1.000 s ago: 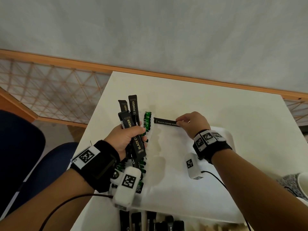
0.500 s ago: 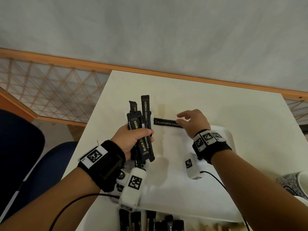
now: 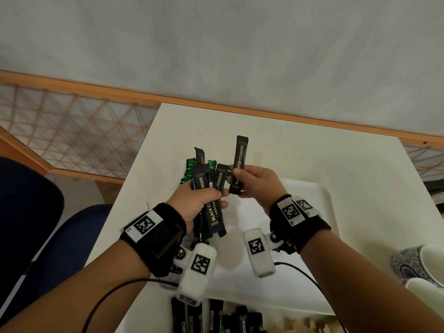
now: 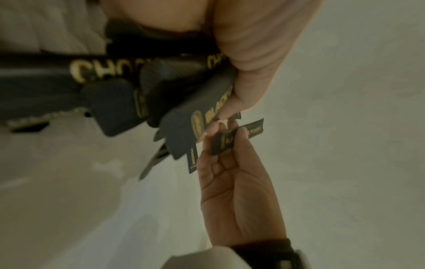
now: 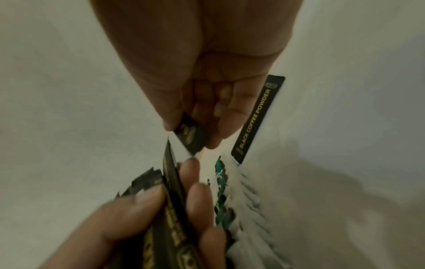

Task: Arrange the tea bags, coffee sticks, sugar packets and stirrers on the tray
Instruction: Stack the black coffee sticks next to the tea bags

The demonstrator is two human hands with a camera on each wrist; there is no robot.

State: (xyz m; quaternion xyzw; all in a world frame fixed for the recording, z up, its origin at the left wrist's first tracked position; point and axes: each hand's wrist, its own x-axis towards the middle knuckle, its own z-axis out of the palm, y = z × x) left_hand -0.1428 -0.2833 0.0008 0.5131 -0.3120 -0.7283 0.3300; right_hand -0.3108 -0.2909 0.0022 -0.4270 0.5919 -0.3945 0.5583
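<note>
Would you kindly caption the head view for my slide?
Left hand grips a bundle of coffee sticks while right hand pinches one stick above the tray.

Left hand [image 3: 192, 203] covers the middle of its bundle of coffee sticks [image 3: 211, 188], so their count can't be told; green packets [image 3: 189, 168] behind them show only as slivers. More dark sticks [image 3: 216, 316] and pale stirrers [image 3: 305, 325] are cut off at the head view's bottom edge, a patterned cup [image 3: 408, 263] at lower right. Left wrist view: near sticks [image 4: 103, 76] blurred, print only partly legible.
</note>
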